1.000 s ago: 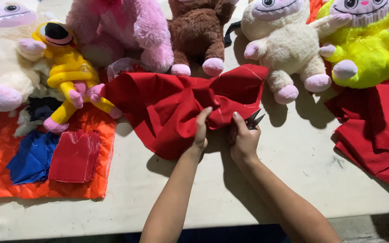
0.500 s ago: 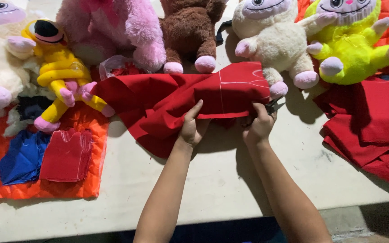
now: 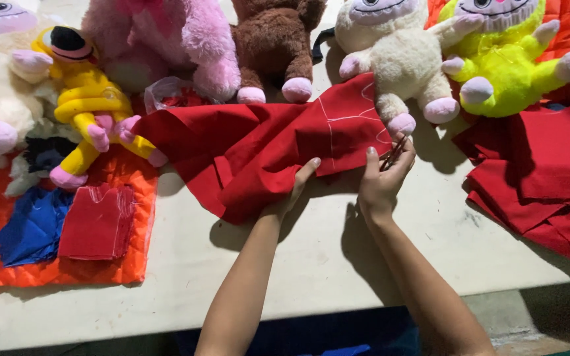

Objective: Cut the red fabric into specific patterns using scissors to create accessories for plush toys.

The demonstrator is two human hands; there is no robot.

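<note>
Red fabric, marked with white chalk lines, is spread crumpled over the pale surface at the middle of the view. Its lower edge is pinched by the left hand, fingers closed on a fold. At three o'clock from it, the cloth's edge is met by the right hand, whose fingers are closed around small scissors. At twelve o'clock a row of plush toys is seen. Stacked red cloth lies at three o'clock, an orange quilted mat at eight o'clock.
</note>
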